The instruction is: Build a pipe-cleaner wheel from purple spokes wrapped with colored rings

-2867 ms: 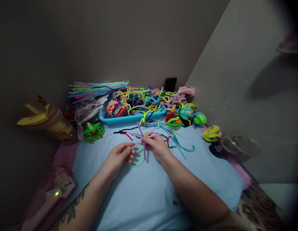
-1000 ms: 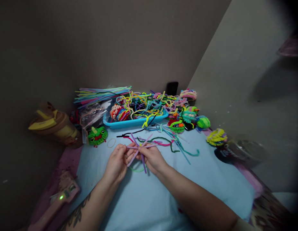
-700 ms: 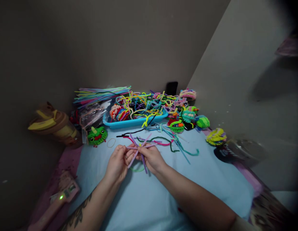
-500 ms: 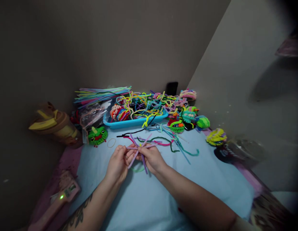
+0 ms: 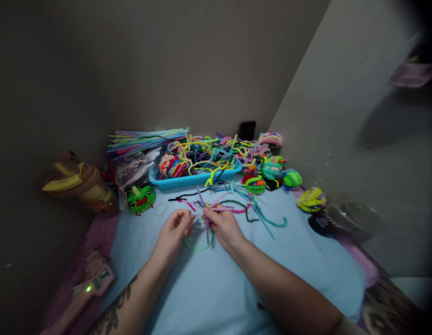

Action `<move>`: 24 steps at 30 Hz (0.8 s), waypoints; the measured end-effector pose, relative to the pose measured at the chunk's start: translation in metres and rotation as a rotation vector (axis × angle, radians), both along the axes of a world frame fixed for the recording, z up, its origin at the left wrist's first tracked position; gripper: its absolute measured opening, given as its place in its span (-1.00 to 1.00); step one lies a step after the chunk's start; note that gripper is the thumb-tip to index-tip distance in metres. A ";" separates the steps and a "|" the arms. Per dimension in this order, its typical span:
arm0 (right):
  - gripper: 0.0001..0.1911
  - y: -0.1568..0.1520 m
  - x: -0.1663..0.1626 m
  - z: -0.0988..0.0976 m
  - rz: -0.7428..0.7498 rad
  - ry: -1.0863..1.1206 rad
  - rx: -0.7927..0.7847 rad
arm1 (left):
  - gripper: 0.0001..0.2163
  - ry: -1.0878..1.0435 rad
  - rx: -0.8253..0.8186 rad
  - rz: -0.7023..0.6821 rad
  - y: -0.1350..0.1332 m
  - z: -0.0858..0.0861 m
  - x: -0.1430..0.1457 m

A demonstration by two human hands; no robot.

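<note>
Several purple and lilac pipe cleaners, crossed into a star (image 5: 201,196), are held in the air over the blue cloth. My right hand (image 5: 227,229) pinches the star close to its centre, where a small yellow bit shows. My left hand (image 5: 171,235) is closed, thumb against fingers, around the end of one lilac arm; its fingertips partly hide that end. A pale green ring (image 5: 198,249) appears just below the hands. Behind them, loose pink, dark green (image 5: 250,215) and black pipe cleaners lie on the cloth.
A blue tray (image 5: 193,180) heaped with pipe cleaner scraps stands at the back. Finished fuzzy pieces (image 5: 311,200) line the right; a green one (image 5: 141,200) sits left. A cup (image 5: 85,184), a pink glue gun (image 5: 97,281) and a rubber band (image 5: 160,209) are also left.
The star has turned and tilted between my hands. My left hand's fingers have moved from near its centre onto one arm, and the green ring shows more fully.
</note>
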State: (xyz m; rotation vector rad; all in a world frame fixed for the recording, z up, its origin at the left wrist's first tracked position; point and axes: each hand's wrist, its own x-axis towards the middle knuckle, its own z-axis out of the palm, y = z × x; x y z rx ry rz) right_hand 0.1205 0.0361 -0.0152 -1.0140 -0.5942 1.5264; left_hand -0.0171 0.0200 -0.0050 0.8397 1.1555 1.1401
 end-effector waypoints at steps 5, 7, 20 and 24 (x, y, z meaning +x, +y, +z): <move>-0.72 0.004 0.008 -0.004 -0.027 -0.111 0.094 | -0.69 0.330 0.119 -0.143 0.001 -0.004 -0.004; -0.73 0.005 0.009 -0.004 -0.018 -0.114 0.111 | -0.69 0.364 0.128 -0.137 0.001 -0.004 -0.005; -0.79 0.006 0.012 0.000 -0.049 -0.077 0.129 | -0.70 0.429 0.183 -0.074 0.001 -0.002 -0.005; -0.79 0.007 0.015 0.003 -0.101 -0.049 0.117 | -0.68 0.437 0.226 0.014 -0.001 0.000 -0.004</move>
